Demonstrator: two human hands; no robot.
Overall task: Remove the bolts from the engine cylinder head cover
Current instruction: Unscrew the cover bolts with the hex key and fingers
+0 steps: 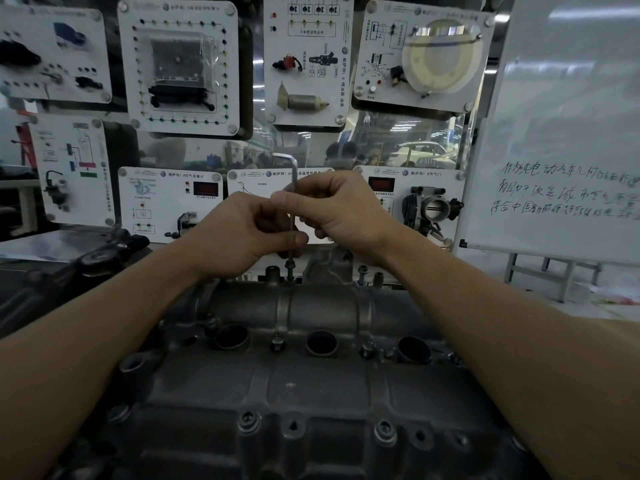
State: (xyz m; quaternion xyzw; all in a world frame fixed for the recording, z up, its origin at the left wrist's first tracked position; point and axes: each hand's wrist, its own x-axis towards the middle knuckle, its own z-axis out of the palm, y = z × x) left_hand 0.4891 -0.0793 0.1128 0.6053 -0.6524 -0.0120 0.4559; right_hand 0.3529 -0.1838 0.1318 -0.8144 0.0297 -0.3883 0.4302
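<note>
The fingers of the right hand (341, 211) are pinched shut around the upper shaft of a thin grey L-shaped metal hex key (293, 202), which stands upright with its short bend pointing left above the knuckles. Just below and to the left, the left hand (242, 233) is curled closed on the lower shaft, its thumb lying across the front of the tool. Both hands touch the key, and they sit close against each other.

Straight beneath the left thumb, the key's tip meets a small dark bolt (290, 268) that stands raised from the far edge of the grey cast-metal cylinder head cover (311, 386); whether the tip is seated in the bolt head cannot be told. Right of that bolt, below the right wrist, a second bolt (362, 273) stands on the same far edge.

Nearer the camera, under both forearms, the cover shows three round dark plug wells (322, 342) in a row, with short bolts (277, 342) between them. More flanged bolts (250, 420) sit along the near edge.

Beyond the fingers hang white training display panels (178, 65) carrying car parts, and to the right of the right hand stands a whiteboard (568, 133) with handwritten characters
</note>
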